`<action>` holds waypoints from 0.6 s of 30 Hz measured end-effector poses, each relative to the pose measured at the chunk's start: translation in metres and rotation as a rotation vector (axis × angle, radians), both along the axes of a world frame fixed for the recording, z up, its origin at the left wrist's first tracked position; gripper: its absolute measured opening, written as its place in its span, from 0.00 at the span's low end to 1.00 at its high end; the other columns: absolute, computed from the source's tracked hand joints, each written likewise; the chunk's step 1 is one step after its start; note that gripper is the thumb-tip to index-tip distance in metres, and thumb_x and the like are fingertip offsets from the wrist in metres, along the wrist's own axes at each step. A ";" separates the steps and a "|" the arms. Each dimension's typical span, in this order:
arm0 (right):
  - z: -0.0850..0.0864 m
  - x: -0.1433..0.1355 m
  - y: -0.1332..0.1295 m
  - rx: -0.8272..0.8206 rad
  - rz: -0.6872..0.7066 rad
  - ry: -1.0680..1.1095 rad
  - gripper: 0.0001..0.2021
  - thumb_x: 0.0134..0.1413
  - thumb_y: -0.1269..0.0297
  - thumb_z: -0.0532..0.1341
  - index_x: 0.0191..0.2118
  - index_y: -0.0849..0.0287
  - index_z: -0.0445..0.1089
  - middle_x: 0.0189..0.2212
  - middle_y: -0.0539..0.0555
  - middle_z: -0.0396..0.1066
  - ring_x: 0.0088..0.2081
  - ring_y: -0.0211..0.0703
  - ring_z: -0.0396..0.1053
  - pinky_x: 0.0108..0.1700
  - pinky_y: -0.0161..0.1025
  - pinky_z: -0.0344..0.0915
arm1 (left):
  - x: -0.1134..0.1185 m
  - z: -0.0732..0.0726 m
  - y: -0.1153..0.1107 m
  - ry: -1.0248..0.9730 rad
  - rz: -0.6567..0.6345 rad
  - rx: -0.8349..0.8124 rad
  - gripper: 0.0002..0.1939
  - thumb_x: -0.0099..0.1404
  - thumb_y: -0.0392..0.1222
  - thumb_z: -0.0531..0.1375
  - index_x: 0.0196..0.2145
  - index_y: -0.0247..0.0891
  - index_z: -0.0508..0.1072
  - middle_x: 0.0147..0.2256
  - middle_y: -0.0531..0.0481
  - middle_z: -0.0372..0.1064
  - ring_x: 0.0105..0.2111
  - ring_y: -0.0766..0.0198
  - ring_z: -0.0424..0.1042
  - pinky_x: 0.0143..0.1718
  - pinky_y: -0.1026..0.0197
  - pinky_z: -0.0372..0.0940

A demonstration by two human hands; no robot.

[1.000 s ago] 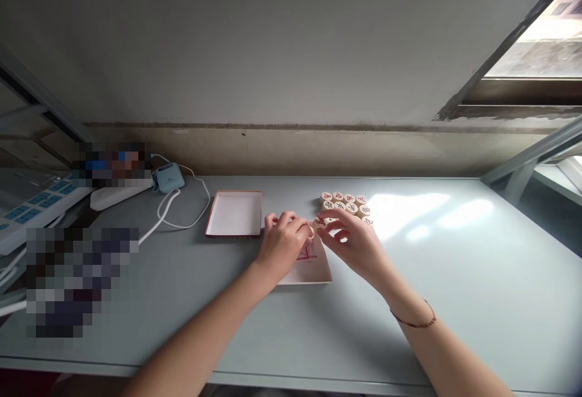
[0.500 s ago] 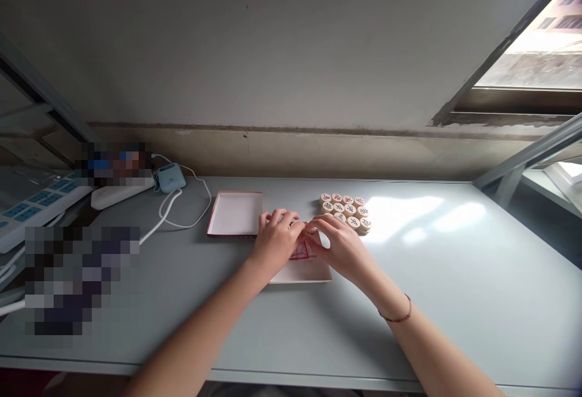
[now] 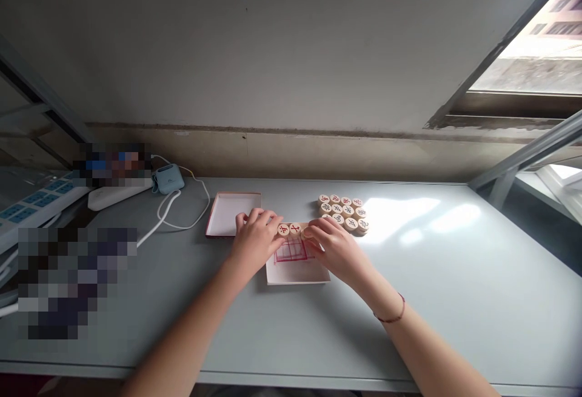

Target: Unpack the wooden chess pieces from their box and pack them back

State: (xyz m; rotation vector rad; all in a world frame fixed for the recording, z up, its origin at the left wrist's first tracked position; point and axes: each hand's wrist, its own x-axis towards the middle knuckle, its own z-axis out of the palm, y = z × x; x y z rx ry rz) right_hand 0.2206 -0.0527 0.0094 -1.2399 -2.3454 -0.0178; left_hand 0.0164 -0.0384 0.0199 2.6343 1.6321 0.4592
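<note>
Round wooden pieces with red characters, one of them a piece (image 3: 295, 229) at mid-row, lie along the far side of a shallow white box (image 3: 297, 272) with red lines inside. My left hand (image 3: 257, 236) is at the row's left end, its fingers bent around the leftmost piece (image 3: 283, 230). At the right end, my right hand (image 3: 334, 244) has its fingers curled over the row, partly hiding a piece there. Behind it, several wooden pieces (image 3: 348, 210) with red or black characters stand grouped on the grey table.
An open, shallow box part (image 3: 231, 212) with a red edge lies at the back left. Further left are a blue device (image 3: 168, 179), a white cable (image 3: 160, 222) and a power strip (image 3: 39, 203). A wall (image 3: 291, 154) borders the table (image 3: 431, 300).
My left hand has moved left, away from my right hand, uncovering pieces in the row and the red lines. My right hand has shifted only slightly.
</note>
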 end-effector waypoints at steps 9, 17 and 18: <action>-0.004 0.000 0.006 0.008 -0.047 -0.010 0.10 0.61 0.73 0.53 0.34 0.57 0.71 0.34 0.55 0.72 0.36 0.45 0.66 0.39 0.41 0.64 | -0.004 0.000 0.003 0.022 -0.010 -0.063 0.08 0.64 0.36 0.59 0.42 0.43 0.73 0.40 0.50 0.72 0.43 0.58 0.66 0.41 0.54 0.51; 0.002 0.002 0.004 -0.062 -0.068 0.245 0.09 0.62 0.62 0.54 0.40 0.55 0.71 0.41 0.57 0.71 0.37 0.44 0.70 0.37 0.41 0.68 | -0.004 -0.001 0.003 -0.008 -0.010 -0.056 0.08 0.64 0.34 0.59 0.40 0.42 0.72 0.38 0.50 0.71 0.42 0.59 0.67 0.40 0.55 0.51; 0.001 0.005 0.005 -0.078 -0.091 0.276 0.10 0.62 0.61 0.53 0.41 0.55 0.70 0.41 0.58 0.71 0.35 0.43 0.70 0.36 0.40 0.68 | -0.004 -0.001 0.003 -0.012 -0.009 -0.058 0.08 0.64 0.33 0.58 0.40 0.42 0.72 0.38 0.50 0.71 0.42 0.59 0.67 0.40 0.55 0.51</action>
